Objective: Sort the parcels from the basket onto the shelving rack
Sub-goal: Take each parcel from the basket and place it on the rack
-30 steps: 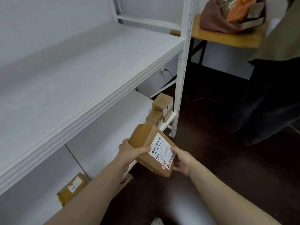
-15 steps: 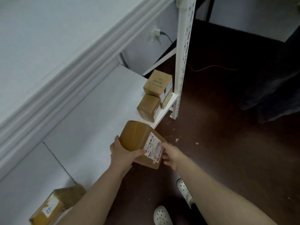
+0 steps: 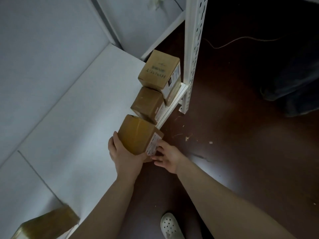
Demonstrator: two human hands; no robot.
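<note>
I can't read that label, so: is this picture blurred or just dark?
Head view: dim light; dark floor with a pale glare patch; the held parcel and its label are softly blurred; the lower-left parcel is smeared most.

White shelf (image 3: 77,118), taped box (image 3: 146,104), printed box (image 3: 159,71) — near front edge
</note>
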